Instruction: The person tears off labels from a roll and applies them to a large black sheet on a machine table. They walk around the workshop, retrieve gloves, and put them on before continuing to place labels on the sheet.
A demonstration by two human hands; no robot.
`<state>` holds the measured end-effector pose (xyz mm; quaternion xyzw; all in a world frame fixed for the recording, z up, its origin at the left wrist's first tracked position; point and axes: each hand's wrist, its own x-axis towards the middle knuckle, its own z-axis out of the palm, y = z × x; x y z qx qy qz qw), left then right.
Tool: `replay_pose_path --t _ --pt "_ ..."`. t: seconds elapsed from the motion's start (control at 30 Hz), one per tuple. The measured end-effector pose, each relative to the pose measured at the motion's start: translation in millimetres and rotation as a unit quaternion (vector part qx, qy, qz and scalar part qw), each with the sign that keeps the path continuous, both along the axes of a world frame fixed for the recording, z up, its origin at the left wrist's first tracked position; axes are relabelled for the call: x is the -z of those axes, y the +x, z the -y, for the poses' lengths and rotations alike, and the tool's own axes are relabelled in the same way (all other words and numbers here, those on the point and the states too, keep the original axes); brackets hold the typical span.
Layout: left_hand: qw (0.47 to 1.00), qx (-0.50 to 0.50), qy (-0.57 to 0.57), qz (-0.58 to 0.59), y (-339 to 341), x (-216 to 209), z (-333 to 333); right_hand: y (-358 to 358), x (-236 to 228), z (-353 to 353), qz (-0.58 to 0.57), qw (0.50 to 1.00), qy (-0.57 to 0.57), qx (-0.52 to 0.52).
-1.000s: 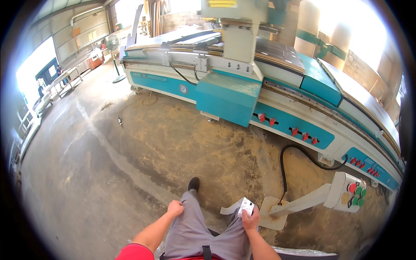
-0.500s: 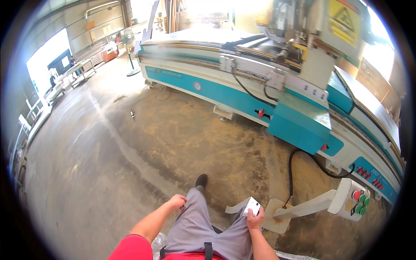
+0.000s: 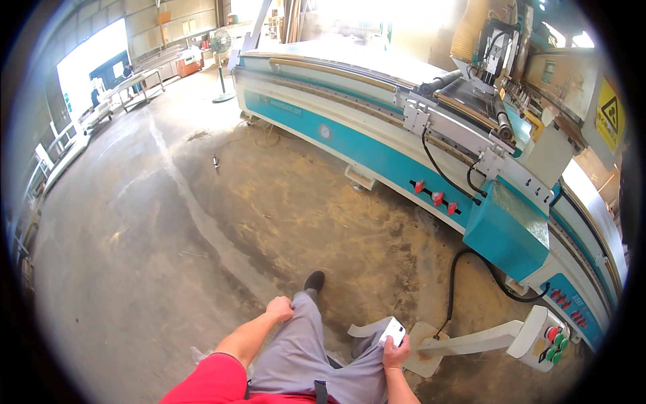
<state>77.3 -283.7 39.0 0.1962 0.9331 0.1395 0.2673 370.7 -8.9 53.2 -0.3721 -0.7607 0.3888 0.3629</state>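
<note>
Looking down through the head camera, I see my right hand low in the view, fingers wrapped around a small white device that sticks up from the top of my grip, beside my right thigh. It looks like a phone or a remote, though it is too small here to tell which. My left hand is curled into a loose fist and rests on the grey trousers at the left knee, holding nothing that I can make out. One dark shoe shows just ahead of that knee on the dusty concrete floor, which is strewn with sawdust nearer the machine.

Across the right side runs a long teal and white cutting machine. A black cable loops from its base towards a white control pedestal with red and green buttons, standing just right of my right hand. A pedestal fan stands far off near the bright doorway.
</note>
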Motion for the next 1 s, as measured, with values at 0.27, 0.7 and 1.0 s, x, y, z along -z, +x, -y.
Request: replay_pose_path --t 0.27,0.7,1.0 --pt "0.994 -0.106 -0.038 -0.010 7.4 -13.3 -0.9 2.2 3.8 -3.1 0.011 1.000 0.023 0.001" --pt "0.983 -0.130 0.090 0.095 14.6 3.9 7.3 7.3 -8.0 -2.1 0.024 0.999 0.017 0.012" --pt "0.945 -0.109 0.152 0.266 5.2 -4.1 31.3 3.0 -11.5 1.1 0.024 0.999 0.022 0.022"
